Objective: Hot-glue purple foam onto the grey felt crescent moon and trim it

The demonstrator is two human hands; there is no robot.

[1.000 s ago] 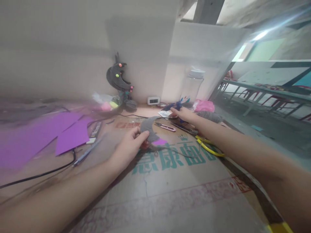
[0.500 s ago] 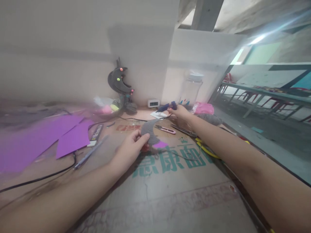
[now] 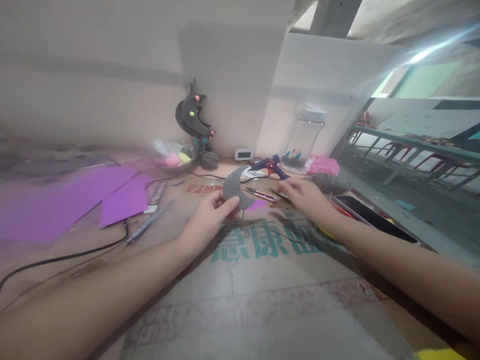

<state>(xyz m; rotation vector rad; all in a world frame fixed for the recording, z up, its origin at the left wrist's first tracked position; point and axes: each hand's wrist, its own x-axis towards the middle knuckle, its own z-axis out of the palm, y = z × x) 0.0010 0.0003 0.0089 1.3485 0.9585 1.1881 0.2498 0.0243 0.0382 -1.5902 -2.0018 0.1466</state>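
Observation:
My left hand pinches a grey yarn-wrapped crescent at its outer, lower edge, thumb on top. A purple patch shows at the crescent's lower tip; whether it is part of it I cannot tell. Beyond, a blue glue gun with a small red light rests on the table. My right hand is just in front of the glue gun, apart from it, over dark slim blades. Its fingers are bent and slightly blurred, so a grip cannot be made out. Pink-handled thread snips lie between the hands.
Purple sheets, a box cutter and a pen lie left. A dark crescent ornament, a small clock and a clear jar stand behind. Grey yarn and a phone are right.
My right hand has let go of the glue gun, which now lies on the table, and has drawn back toward me. My left hand still holds the crescent. The view has shifted slightly.

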